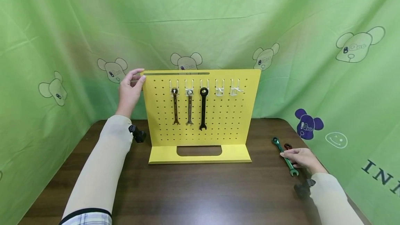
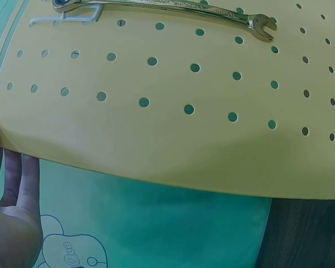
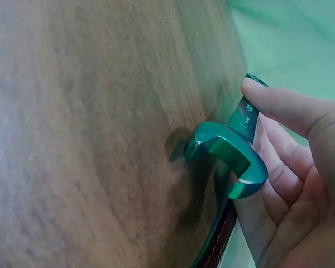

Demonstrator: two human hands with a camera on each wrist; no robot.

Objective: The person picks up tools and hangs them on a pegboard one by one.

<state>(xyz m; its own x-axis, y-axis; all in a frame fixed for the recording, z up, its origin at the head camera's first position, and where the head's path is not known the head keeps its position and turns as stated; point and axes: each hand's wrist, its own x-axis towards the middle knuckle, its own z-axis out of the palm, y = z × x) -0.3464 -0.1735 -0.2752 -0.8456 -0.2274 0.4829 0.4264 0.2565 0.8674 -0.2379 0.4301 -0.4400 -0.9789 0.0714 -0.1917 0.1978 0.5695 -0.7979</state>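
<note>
My left hand [image 1: 129, 91] holds the upper left corner of a yellow pegboard [image 1: 162, 155], thumb in front and fingers behind. Three combination wrenches hang from its hooks: a dark brownish wrench [image 1: 175, 108], a silver wrench [image 1: 189, 108] and a black wrench [image 1: 203, 110]. At the table's right side my right hand [image 1: 302, 159] pinches a green wrench [image 1: 290, 167] by its shank, the open end pointing toward the right wrist camera [image 3: 226, 146]. Beside it a red wrench [image 1: 288, 146] is mostly hidden by the hand and the green wrench.
Two white hooks [image 1: 219, 91] on the right of the pegboard carry nothing. The board stands on a dark wooden table [image 1: 200, 190]. Green curtain [image 1: 200, 27] with cartoon heads surrounds the back and sides.
</note>
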